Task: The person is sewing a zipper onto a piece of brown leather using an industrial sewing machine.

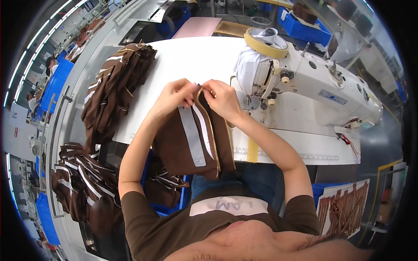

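Observation:
My left hand (177,96) and my right hand (221,101) meet at the top of a brown fabric piece (167,145) with a grey strip and a white stripe, their fingers pinched on it. A gold-toothed zipper (211,137) runs down the piece from between my fingers, with a second gold zipper edge to its right. The fabric hangs over the table's front edge toward my lap. Just right of my hands is the needle area of a white sewing machine (328,89).
Piles of brown pieces (115,82) lie at the left, more (80,187) lower down and in a blue bin (183,198). Tape rolls (266,45) sit atop the machine. The white table (191,54) has a ruler along its front. Co-workers (52,65) sit at far left.

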Demonstrator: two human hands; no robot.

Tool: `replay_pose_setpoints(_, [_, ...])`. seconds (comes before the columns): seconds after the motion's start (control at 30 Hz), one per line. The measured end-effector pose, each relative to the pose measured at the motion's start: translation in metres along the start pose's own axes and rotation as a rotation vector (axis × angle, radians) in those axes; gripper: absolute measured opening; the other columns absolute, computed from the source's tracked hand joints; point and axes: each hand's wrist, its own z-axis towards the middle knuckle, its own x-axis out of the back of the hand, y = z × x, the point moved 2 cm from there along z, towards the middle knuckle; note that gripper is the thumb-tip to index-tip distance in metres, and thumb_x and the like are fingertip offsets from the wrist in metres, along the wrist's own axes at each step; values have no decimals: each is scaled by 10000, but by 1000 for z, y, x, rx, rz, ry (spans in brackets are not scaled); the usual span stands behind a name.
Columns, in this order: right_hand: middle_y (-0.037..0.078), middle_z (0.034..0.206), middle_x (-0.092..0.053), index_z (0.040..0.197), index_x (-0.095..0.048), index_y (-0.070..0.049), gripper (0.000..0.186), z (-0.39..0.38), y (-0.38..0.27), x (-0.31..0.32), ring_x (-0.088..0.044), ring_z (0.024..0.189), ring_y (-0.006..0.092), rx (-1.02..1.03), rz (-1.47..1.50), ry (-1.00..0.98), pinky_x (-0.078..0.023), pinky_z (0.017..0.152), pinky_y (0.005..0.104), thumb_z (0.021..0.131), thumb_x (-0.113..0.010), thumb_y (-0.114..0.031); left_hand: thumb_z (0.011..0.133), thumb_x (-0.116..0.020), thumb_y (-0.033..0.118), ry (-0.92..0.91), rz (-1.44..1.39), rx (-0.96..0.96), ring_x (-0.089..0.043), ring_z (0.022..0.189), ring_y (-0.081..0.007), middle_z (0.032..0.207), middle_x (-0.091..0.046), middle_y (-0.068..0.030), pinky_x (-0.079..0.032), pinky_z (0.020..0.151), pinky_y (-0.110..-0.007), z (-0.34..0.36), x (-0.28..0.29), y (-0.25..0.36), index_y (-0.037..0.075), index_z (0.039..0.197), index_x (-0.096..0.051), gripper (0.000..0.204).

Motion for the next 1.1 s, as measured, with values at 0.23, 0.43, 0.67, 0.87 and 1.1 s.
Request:
replay_pose_setpoints(0.23, [53,782,-560,843,-583,-28,215,-7,-33,23,-568,663,190,888,-267,260,-496,555,287,643,-658,-7,947,-452,488,-293,347,68,-441,595,-84,632,-513,9,-394,591,-231,8,17,12,19,789,-642,530])
replay_pose_setpoints(0.43, [75,814,-596,874,-586,-11,183,-7,-41,32,-587,697,224,785,-161,200,-510,604,318,700,-632,26,931,-560,308,-207,-110,69,-430,582,-48,628,-521,38,-368,592,-189,5,0,19,36,775,-659,329])
replay_pose_setpoints(0.67, [82,809,-615,839,-600,-16,83,1,-66,48,-582,700,181,67,197,39,-448,641,287,803,-652,-70,835,-679,171,45,143,-135,-550,510,-50,609,-602,-9,-430,481,-192,-18,-16,55,-7,725,-661,210])
replay_pose_setpoints(0.87, [93,730,-598,782,-576,-1,142,-1,-91,64,-571,669,181,92,98,-45,-446,629,295,814,-649,-118,824,-683,153,186,192,-194,-538,474,-50,573,-579,-9,-404,434,-186,-41,-21,76,-17,651,-617,252])
replay_pose_setpoints(1.1, [102,732,-600,916,-548,5,308,-34,-130,70,-566,510,135,-25,110,-99,-441,469,277,780,-720,-211,917,-547,174,232,-400,-146,-625,523,-171,698,-580,-55,-545,535,-240,-77,-6,107,-3,843,-545,192])
